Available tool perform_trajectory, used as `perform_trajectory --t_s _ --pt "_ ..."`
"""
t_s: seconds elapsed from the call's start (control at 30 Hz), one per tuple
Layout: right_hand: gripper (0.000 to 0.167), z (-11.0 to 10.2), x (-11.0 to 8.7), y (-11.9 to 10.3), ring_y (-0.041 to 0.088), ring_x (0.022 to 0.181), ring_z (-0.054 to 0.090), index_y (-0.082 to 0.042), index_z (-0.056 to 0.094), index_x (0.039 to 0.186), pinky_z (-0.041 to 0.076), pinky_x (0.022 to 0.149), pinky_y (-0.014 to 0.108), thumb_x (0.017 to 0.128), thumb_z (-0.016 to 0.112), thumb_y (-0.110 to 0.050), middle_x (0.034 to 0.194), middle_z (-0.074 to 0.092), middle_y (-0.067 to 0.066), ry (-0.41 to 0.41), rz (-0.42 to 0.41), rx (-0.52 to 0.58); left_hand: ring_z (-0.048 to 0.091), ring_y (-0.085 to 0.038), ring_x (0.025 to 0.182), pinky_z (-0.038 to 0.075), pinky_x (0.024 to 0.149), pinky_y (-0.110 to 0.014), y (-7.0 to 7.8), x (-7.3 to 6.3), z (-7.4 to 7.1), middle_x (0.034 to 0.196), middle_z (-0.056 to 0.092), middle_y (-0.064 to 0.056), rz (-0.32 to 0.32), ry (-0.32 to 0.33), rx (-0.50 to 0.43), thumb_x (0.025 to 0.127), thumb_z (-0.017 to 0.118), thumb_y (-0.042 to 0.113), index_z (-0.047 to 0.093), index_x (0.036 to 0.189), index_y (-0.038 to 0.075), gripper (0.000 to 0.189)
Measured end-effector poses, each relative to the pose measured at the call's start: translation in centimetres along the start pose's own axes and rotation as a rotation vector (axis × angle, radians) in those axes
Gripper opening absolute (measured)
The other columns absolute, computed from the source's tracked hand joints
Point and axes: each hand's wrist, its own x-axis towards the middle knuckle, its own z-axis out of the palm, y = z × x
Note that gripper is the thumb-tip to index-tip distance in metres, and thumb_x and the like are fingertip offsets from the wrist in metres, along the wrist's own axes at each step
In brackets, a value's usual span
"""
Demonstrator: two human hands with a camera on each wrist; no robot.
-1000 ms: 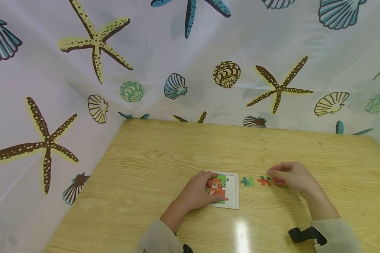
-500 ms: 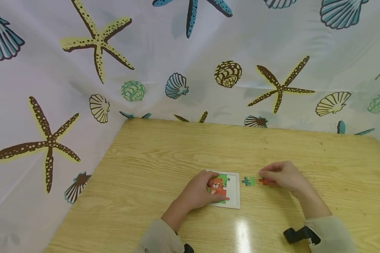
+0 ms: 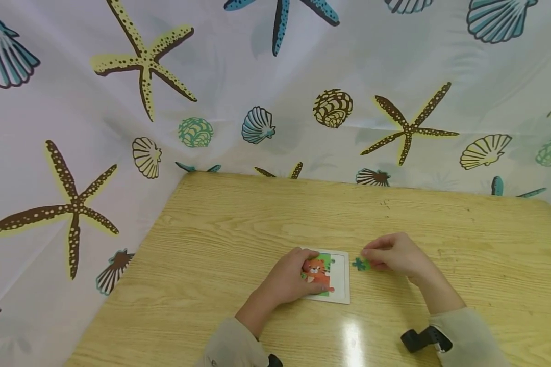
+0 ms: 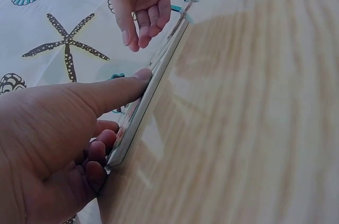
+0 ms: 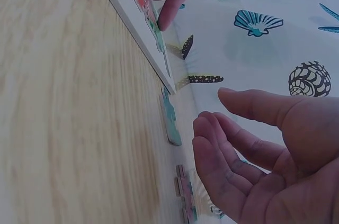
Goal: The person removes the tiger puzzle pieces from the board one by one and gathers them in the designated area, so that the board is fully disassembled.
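A small framed jigsaw puzzle [image 3: 341, 278] lies on the table, an orange cartoon animal on its left part and bare white on its right. My left hand [image 3: 288, 278] holds it from the left, thumb [image 4: 124, 89] lying over the near side and the other fingers curled at its edge. Just right of the frame lies a green and teal puzzle piece [image 3: 360, 264]. Over its right end hovers my right hand [image 3: 397, 255], thumb and fingers apart with nothing between them. In the right wrist view another puzzle piece [image 5: 185, 192] shows below these fingers; the head view hides it.
The wooden table [image 3: 229, 214] runs back to a white curtain [image 3: 284, 102] printed with shells and starfish. Another stretch of curtain borders the left side. A black strap mount [image 3: 424, 339] sits on the right sleeve.
My right hand has moved left, from over the farther orange pieces to the green and teal piece beside the frame. The left hand stays on the puzzle.
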Motion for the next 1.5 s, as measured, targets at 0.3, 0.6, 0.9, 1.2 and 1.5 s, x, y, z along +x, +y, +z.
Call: perform_trajectory --t_s 0.3,0.6,0.9,1.2,1.5 --pt "0.029 0.9 0.2 -0.7 0.014 0.084 0.068 0.002 0.069 0.115 0.058 0.078 0.032 0.095 0.069 -0.019 0.105 0.073 0.013 -0.013 -0.009 -0.023 0.055 -0.015 0.100 0.048 0.092 -0.036 -0.2 0.2 0.0 0.116 0.058 0.000 -0.005 0.002 -0.003 0.079 0.083 0.047 0.056 0.140 0.013 0.075" --pt "0.029 1.8 0.5 -1.2 0.015 0.082 0.068 0.001 0.070 0.113 0.058 0.075 0.031 0.094 0.071 -0.020 0.102 0.073 0.011 -0.025 -0.038 -0.030 0.051 -0.014 0.095 0.045 0.089 -0.034 -0.2 0.3 0.0 0.109 0.056 0.003 -0.010 0.003 -0.005 0.080 0.083 0.046 0.056 0.140 0.012 0.074" --pt "0.022 2.9 0.9 -1.3 0.014 0.080 0.067 0.001 0.073 0.107 0.058 0.074 0.031 0.093 0.071 -0.015 0.098 0.072 0.010 -0.061 -0.066 -0.027 0.054 -0.014 0.099 0.047 0.092 -0.035 -0.3 0.1 0.0 0.116 0.058 0.000 -0.015 0.003 -0.002 0.080 0.083 0.046 0.057 0.139 0.012 0.074" --pt "0.022 4.2 1.0 -1.8 0.013 0.076 0.065 0.002 0.072 0.107 0.057 0.070 0.029 0.092 0.072 -0.014 0.094 0.071 0.010 -0.083 -0.080 -0.043 0.052 -0.013 0.095 0.046 0.088 -0.031 -0.5 0.0 0.0 0.113 0.058 0.001 -0.010 0.002 -0.008 0.080 0.083 0.045 0.057 0.139 0.010 0.074" --pt "0.020 4.8 1.0 -1.8 0.013 0.077 0.064 0.004 0.072 0.109 0.058 0.071 0.029 0.094 0.068 -0.009 0.097 0.071 0.011 -0.085 -0.081 -0.058 0.054 -0.011 0.096 0.047 0.089 -0.031 -0.6 0.1 0.1 0.115 0.059 0.000 -0.002 0.002 0.000 0.079 0.083 0.047 0.057 0.139 0.012 0.075"
